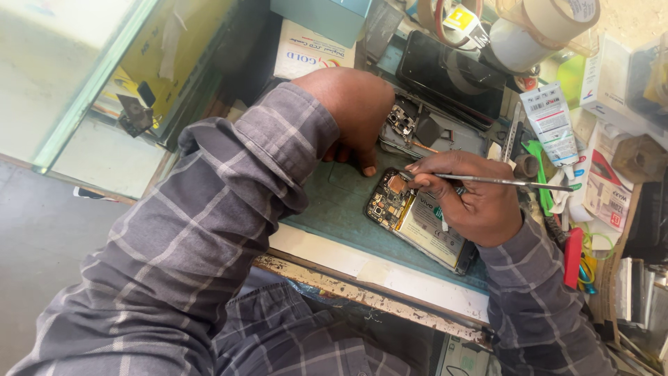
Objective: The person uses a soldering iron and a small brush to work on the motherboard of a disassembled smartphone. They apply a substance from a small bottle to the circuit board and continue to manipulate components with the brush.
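An opened phone (410, 219) lies on a green work mat (334, 202), its circuit board and battery showing. My right hand (473, 202) grips metal tweezers (508, 182), and their tip touches the board near the phone's top. My left hand (358, 115) rests fingers-down on the mat just beyond the phone, beside a second opened phone frame (417, 132). Nothing shows in the left hand, and its fingers are partly hidden by the wrist.
Clutter crowds the bench's right side: a white tube (553, 122), tape rolls (550, 24), a dark phone screen (452, 73), small boxes, green and red tools (572, 257). A glass display counter (90, 83) stands at left. A white box (313, 52) lies behind.
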